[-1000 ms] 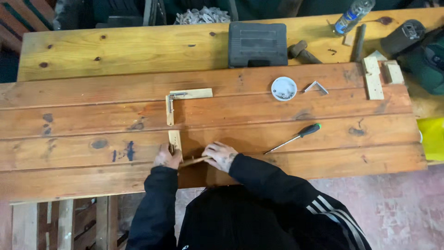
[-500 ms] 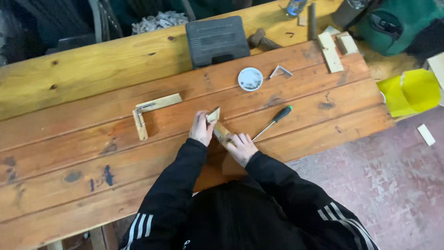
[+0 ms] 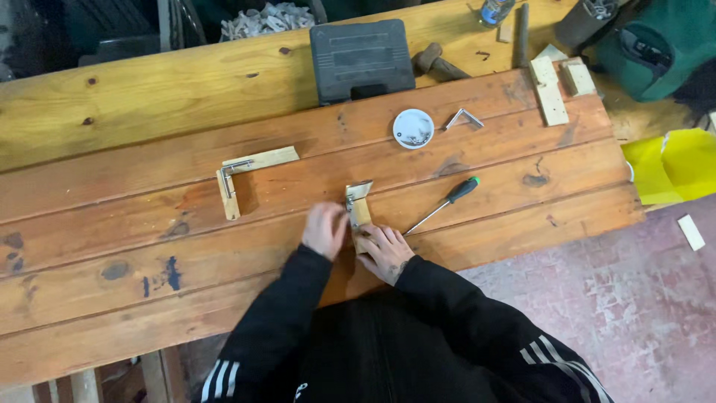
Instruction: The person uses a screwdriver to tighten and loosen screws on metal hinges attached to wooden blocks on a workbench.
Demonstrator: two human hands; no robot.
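A small pale wooden block with a bright metal corner bracket on its far end lies on the reddish plank tabletop, near its front edge, between the two hands. It is pinned at its near end by the fingers of the right hand, which are pressed flat on it; the left hand is curled against its left side, though blur leaves it unclear whether those fingers are closed on anything. The block could slide or twist if the pressure is uneven, and the bracket could shift out of square. The green-handled screwdriver lying just to the right could be knocked and rolled. Whether screws sit in the bracket cannot be made out. The small contents of the round white lid are too small to tell, and the second L-shaped wooden piece lies well apart.
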